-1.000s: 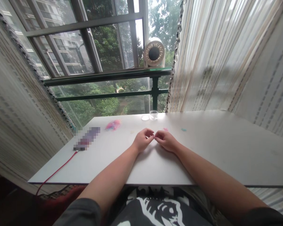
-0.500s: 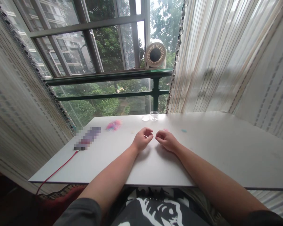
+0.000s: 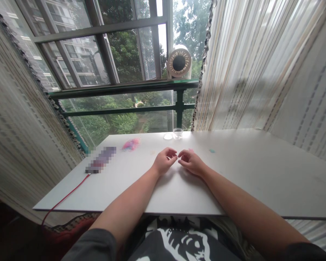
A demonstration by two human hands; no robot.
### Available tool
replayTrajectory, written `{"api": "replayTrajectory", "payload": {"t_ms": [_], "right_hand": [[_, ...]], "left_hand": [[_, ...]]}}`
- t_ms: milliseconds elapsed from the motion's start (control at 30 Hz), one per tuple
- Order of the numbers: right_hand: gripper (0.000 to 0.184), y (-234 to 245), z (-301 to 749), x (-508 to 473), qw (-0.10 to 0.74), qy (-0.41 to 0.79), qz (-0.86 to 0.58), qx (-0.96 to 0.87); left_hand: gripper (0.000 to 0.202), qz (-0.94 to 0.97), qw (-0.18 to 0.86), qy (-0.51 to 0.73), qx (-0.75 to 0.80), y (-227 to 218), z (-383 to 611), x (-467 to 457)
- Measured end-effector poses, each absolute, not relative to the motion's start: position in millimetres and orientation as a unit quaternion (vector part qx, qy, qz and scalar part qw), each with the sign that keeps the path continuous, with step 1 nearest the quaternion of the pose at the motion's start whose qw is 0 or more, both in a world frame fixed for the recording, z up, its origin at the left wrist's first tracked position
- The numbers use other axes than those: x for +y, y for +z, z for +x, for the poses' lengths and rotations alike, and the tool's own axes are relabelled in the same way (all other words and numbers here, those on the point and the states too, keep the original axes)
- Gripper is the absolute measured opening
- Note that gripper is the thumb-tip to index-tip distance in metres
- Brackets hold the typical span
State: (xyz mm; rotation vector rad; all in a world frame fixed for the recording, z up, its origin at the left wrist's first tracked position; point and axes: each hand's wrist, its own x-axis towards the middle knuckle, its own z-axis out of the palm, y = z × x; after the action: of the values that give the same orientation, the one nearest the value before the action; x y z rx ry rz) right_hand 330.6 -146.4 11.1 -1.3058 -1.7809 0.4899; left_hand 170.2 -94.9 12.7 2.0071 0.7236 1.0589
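Both my hands rest on a white table (image 3: 233, 181), close together near its middle. My left hand (image 3: 164, 160) has its fingers curled in a pinch. My right hand (image 3: 191, 162) is curled the same way, fingertips facing the left hand's with a small gap between them. Whatever the fingertips hold is too small to make out. A tiny pink piece (image 3: 190, 149) lies just behind my right hand. A small teal piece (image 3: 212, 150) lies farther right. A pink and purple heap (image 3: 130, 144) sits at the far left of the table.
A small clear jar (image 3: 177, 133) and its lid (image 3: 167, 136) stand at the table's far edge. A blurred device (image 3: 101, 160) with a red cable (image 3: 65, 197) lies at the left. A round fan (image 3: 179, 62) sits on the window rail. Curtains hang on both sides.
My fingertips touched a second ago, drew slightly apart, and now sit close again with a small gap. Nothing else on the table has moved.
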Motion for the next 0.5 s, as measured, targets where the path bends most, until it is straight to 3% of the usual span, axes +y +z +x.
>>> {"api": "replayTrajectory", "payload": {"t_ms": [367, 500], "right_hand": [[0.02, 10.1, 330.3, -145.2, 0.426, 0.22, -0.519, -0.708], [0.013, 12.2, 330.1, -145.7, 0.42, 0.19, -0.532, -0.71]], "left_hand": [[0.021, 0.788, 0.37, 0.409, 0.275, 12.4, 171.8, -95.3], [0.022, 0.79, 0.368, 0.404, 0.276, 12.7, 171.6, -95.5]]}}
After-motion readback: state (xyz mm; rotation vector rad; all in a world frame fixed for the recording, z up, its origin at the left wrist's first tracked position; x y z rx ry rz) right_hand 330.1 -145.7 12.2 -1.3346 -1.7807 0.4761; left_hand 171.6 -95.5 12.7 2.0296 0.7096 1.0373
